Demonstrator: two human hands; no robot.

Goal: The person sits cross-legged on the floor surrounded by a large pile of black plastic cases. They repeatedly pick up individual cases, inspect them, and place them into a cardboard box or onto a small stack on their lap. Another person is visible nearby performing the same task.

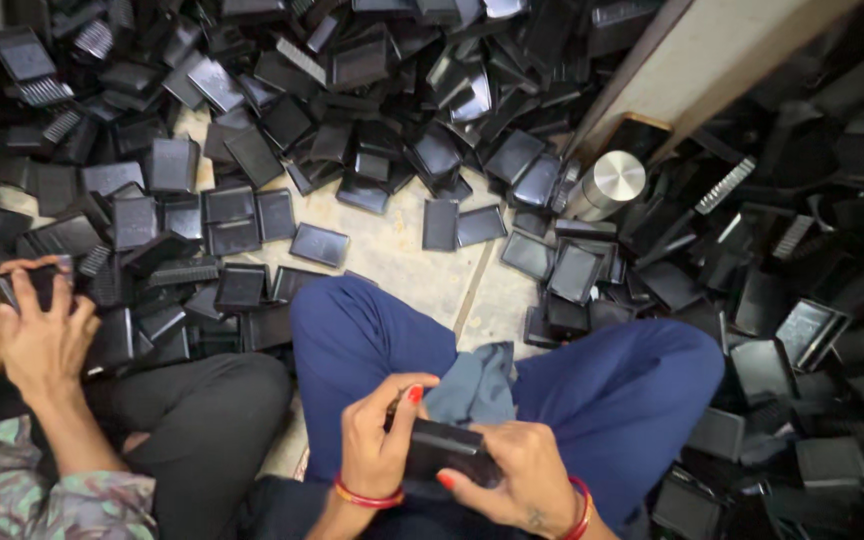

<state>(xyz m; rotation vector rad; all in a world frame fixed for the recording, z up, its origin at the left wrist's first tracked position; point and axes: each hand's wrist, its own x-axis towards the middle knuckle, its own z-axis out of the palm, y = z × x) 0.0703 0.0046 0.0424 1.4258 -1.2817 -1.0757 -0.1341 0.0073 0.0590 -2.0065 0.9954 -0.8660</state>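
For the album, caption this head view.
Both hands, left hand and right hand, hold a black plastic part amid piled black parts.

Pale speckled stone floor, grout line visible. Heaped over it: flat black rectangular plastic casings; one upright shiny steel cylindrical container.

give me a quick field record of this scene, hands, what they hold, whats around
left hand: grips black plastic piece from the left
right hand: holds the same piece from below
lap: grey cloth on blue trousers
floor: heaps of black plastic pieces all round
metal cup: upright by the wooden board
co-worker's hands: on another black piece, at left
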